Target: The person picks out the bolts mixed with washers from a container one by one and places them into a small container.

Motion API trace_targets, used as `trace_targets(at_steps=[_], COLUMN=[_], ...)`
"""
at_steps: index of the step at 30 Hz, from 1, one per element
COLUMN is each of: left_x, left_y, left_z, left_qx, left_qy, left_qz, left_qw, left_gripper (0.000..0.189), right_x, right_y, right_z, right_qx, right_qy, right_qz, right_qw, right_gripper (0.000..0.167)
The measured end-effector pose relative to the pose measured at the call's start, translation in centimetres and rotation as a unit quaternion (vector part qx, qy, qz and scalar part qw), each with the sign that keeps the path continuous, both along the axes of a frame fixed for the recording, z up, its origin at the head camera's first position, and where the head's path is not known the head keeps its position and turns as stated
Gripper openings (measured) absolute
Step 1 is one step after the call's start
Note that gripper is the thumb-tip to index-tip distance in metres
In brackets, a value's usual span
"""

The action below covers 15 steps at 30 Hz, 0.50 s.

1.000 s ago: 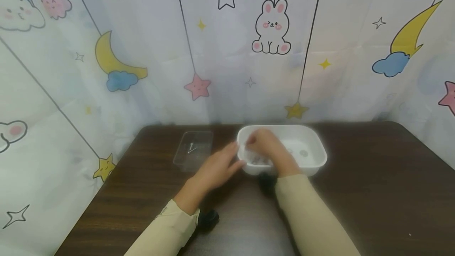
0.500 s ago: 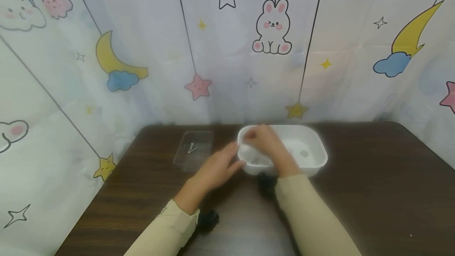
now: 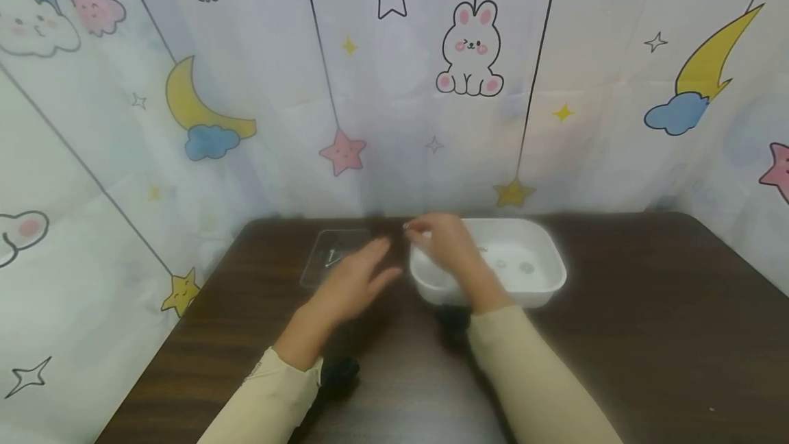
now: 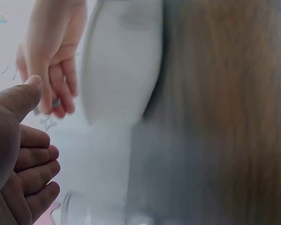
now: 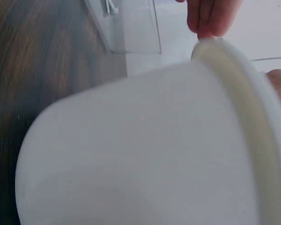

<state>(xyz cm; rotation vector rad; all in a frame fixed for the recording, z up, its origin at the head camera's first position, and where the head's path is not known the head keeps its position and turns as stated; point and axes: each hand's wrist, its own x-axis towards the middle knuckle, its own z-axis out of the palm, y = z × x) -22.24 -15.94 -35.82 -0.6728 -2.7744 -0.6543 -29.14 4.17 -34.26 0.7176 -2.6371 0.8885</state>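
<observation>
My right hand [image 3: 445, 242] is over the left end of a white plastic tub [image 3: 545, 299] and pinches a small shiny metal piece [image 3: 406, 226] between thumb and fingertips. What kind of piece it is I cannot tell. My left hand [image 3: 345, 286] hovers left of the tub, fingers extended and holding nothing, partly covering a clear plastic box [image 3: 310, 267]. Inside that box lie slim silver screw-like pieces [image 3: 331, 257]; one shows a rounded head in the right wrist view. Small round pieces [image 3: 527, 268] lie on the tub's floor.
Both containers stand toward the back of a dark wood-grain table [image 3: 629, 321]. Behind it hangs a white curtain [image 3: 407, 101] printed with stars, moons and rabbits. A tiny pale speck [image 3: 711, 409] lies at the table's front right.
My right hand has risen from inside the tub and moved left to its end, bringing out the small metal piece. My left hand has left the tub's rim and shifted left toward the clear box.
</observation>
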Motion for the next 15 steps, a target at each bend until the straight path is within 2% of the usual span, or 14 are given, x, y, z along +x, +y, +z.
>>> trace_targets(at_steps=[4, 8, 11, 15], left_x=[0.1, 0.1, 0.2, 0.2], left_y=[-1.9, -3.8, -5.2, -7.0], left_z=[0.8, 1.3, 1.7, 2.0], left_qx=[0.001, -0.001, -0.006, -0.013], left_qy=[-0.010, -0.020, -0.040, -0.068], left_qz=[0.023, 0.040, 0.048, 0.056], left_qw=[0.9997, 0.9990, 0.9980, 0.9960], left_gripper=[0.059, 0.061, 0.065, 0.071], right_x=[0.5, 0.6, 1.0, 2.1], right_y=[-0.8, -1.9, -2.9, -4.2], right_z=[0.2, -0.3, -0.7, -0.6], right_qx=[-0.012, -0.005, 0.000, 0.004], right_qy=[0.025, 0.044, 0.084, 0.140], right_qz=[0.009, 0.024, 0.036, 0.073], right_qw=[0.9996, 0.9987, 0.9958, 0.9875], right_gripper=[0.021, 0.020, 0.016, 0.011])
